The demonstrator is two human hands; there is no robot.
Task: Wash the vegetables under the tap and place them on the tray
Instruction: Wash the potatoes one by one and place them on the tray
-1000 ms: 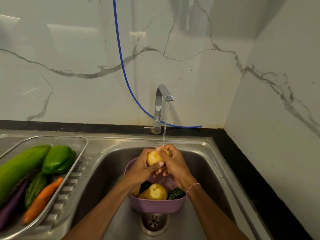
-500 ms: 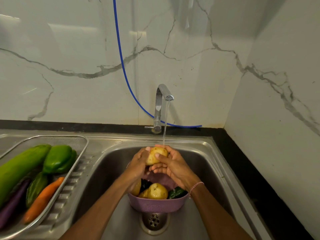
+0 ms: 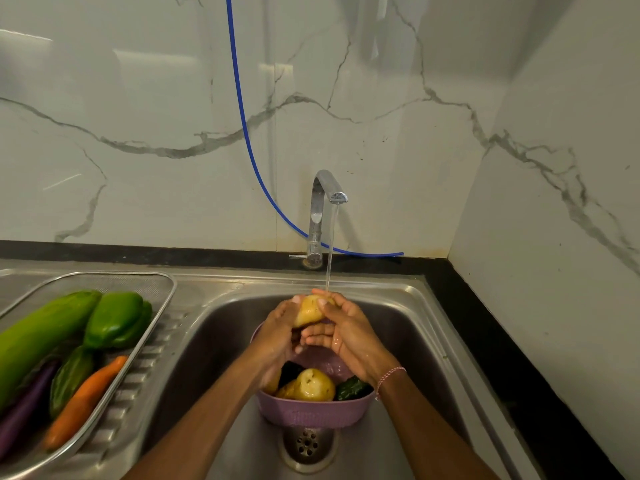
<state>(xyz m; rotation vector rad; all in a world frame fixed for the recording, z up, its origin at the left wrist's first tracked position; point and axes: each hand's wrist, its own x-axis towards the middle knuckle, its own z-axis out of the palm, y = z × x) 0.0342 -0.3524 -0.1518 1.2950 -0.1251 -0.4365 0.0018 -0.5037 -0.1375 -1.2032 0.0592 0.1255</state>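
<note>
Both of my hands hold one yellow potato (image 3: 309,312) under the running tap (image 3: 323,216), over the sink. My left hand (image 3: 277,336) cups it from the left and below; my right hand (image 3: 346,332) presses on it from the right. Water falls onto the potato's top. Below my hands a purple basket (image 3: 313,412) stands in the sink with another potato (image 3: 313,384) and a dark green vegetable (image 3: 351,388) in it. The metal tray (image 3: 157,289) on the left drainboard holds a long green gourd (image 3: 41,336), a green pepper (image 3: 116,320), a carrot (image 3: 85,403) and a purple aubergine (image 3: 24,407).
The steel sink (image 3: 408,327) has its drain (image 3: 307,445) just in front of the basket. A blue hose (image 3: 242,109) hangs down the marble wall behind the tap. A black counter strip (image 3: 485,341) and a marble side wall border the sink on the right.
My hands have turned the potato under the stream; it has shifted slightly left and my right thumb now lies over its top.
</note>
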